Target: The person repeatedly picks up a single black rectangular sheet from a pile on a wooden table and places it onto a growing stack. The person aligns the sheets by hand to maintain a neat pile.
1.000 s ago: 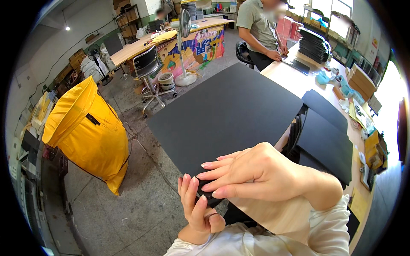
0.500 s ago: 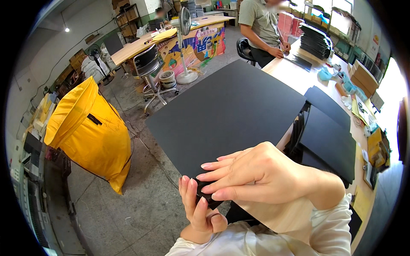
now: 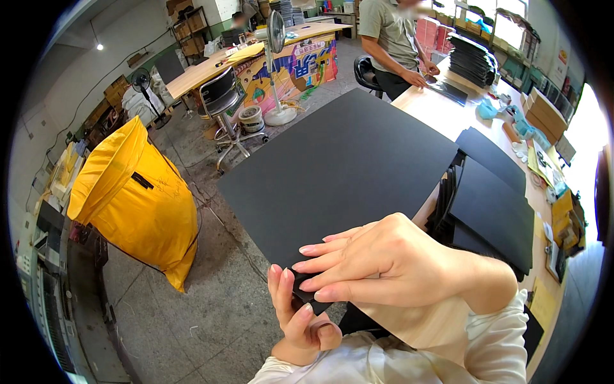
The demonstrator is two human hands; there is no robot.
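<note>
A large matte black sheet lies across the wooden table in front of me, its near corner reaching past the table's edge. My left hand is at that corner, its fingers bent up round the dark edge and holding it. Laid over the same corner, my right hand rests palm down with its fingers stretched out, their tips pressing on the black material. Whether the corner is folded there cannot be made out under the fingers.
To the right stands a stack of black panels on the wooden tabletop. A big yellow bag stands on the floor at left. Beyond are a swivel chair, a fan and a seated person handling a dark sheet.
My hands stay almost still at the sheet's corner, with only slight finger shifts. The other person's hands have moved a little over their dark sheet.
</note>
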